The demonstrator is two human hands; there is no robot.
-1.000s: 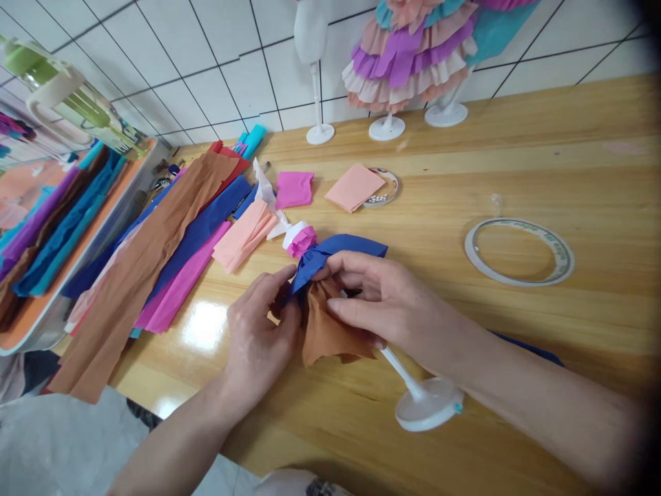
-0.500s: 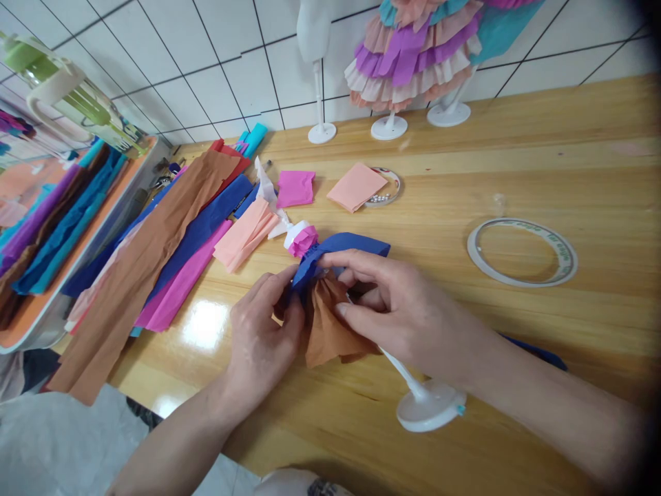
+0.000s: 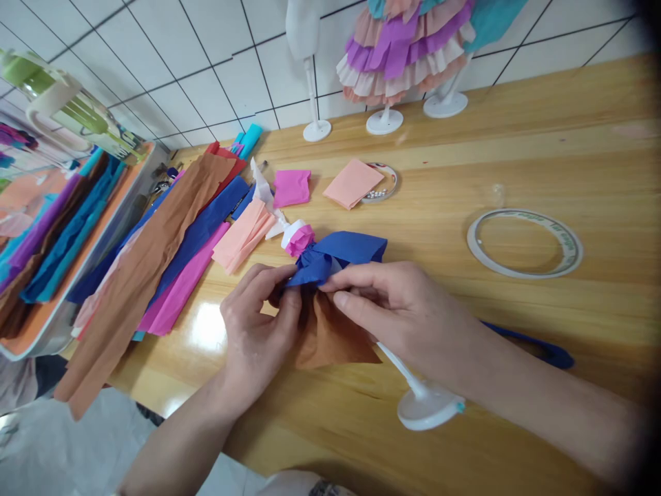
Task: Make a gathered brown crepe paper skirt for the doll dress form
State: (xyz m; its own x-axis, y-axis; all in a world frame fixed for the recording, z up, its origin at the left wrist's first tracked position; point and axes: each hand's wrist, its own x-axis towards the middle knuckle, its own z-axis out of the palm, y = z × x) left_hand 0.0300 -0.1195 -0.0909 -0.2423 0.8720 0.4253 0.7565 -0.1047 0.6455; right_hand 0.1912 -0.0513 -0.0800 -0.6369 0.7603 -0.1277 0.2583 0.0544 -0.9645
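A small white mannequin lies on its side on the wooden table [image 3: 516,158], its round base [image 3: 429,408] toward me. It wears a pink top layer [image 3: 300,239], a blue crepe paper layer [image 3: 341,252] and a brown crepe paper skirt [image 3: 333,337]. My left hand [image 3: 258,331] pinches the blue paper at the waist from the left. My right hand [image 3: 397,310] presses thumb and fingers on the same gathered paper from the right. Both hands are closed on the paper.
Long crepe strips, brown [image 3: 144,262], blue [image 3: 204,227] and pink [image 3: 180,289], lie at the left beside an orange tray [image 3: 56,282]. A tape ring [image 3: 524,242], folded pink squares [image 3: 292,187] and a dressed mannequin [image 3: 403,48] stand farther back.
My right fingers slid closer to my left hand along the waist, gathering the blue paper tighter. The brown skirt lies flatter.
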